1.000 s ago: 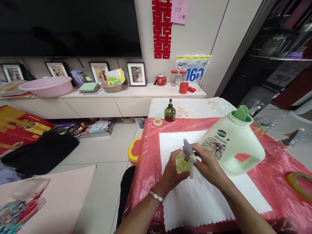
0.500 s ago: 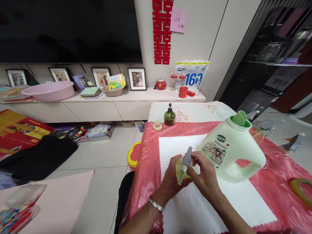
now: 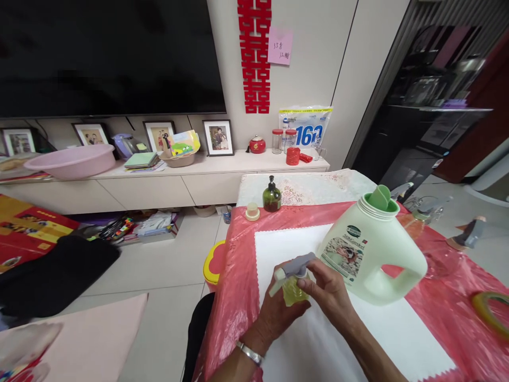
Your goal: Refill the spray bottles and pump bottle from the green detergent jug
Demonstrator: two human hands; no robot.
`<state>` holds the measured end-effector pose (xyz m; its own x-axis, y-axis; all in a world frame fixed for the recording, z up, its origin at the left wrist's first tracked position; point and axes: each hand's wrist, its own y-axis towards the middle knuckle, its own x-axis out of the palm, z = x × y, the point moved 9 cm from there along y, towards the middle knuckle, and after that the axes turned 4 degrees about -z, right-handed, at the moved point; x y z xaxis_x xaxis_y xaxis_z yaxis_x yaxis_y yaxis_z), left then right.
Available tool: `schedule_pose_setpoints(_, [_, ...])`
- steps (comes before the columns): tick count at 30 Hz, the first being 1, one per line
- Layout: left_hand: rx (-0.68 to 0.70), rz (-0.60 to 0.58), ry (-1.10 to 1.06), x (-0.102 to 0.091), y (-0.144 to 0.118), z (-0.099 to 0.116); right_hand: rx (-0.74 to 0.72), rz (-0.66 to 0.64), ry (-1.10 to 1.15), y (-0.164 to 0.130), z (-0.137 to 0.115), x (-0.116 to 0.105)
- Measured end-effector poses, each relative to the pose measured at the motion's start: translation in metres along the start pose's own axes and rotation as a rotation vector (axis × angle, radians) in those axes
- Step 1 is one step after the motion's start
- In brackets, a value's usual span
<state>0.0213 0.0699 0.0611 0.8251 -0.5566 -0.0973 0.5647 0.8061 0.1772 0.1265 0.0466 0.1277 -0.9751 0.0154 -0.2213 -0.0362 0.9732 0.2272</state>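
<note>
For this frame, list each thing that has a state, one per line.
spray bottle: upright, held in both hands, grey trigger head on top
left hand: wrapped round the bottle body
right hand: fingers on the trigger head
detergent jug: standing, uncapped
pump bottle: upright, untouched

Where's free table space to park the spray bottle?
White sheet is bare between the hands and the pump bottle, also near its front edge. Right is crowded: detergent jug, clear bottle, tape roll.
</note>
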Motion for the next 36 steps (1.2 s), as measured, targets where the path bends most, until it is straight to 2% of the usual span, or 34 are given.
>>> schedule_pose_setpoints(2, [-0.016,-0.019,0.017,0.002,0.001,0.001,0.025,0.064,0.079,0.000,0.011,0.002])
schedule_pose_setpoints(5, [-0.027,0.025,-0.028,-0.001,0.001,0.002,0.049,0.098,0.129,0.002,0.017,0.006])
schedule_pose_setpoints(8, [-0.014,0.051,-0.025,-0.002,0.000,0.006,0.020,0.015,0.110,0.005,0.005,0.010])
schedule_pose_setpoints(12, [0.001,0.019,-0.068,0.001,-0.001,0.004,-0.024,-0.152,0.132,0.005,-0.017,0.013])
schedule_pose_setpoints(15, [0.015,0.008,-0.102,0.001,-0.002,-0.001,0.001,-0.198,0.201,0.003,-0.019,0.011])
schedule_pose_setpoints(23, [0.037,0.018,0.009,0.000,-0.002,-0.006,0.029,-0.053,0.350,0.009,0.007,0.010])
schedule_pose_setpoints(27, [0.021,0.024,0.027,-0.001,-0.001,-0.005,0.025,-0.085,0.304,0.008,0.006,0.011])
schedule_pose_setpoints(31, [0.023,0.007,-0.004,0.000,-0.001,-0.005,0.088,-0.137,0.337,0.000,0.015,0.009])
schedule_pose_setpoints(36, [0.008,0.021,0.017,-0.002,-0.001,-0.006,0.118,-0.042,0.448,0.001,0.033,0.015])
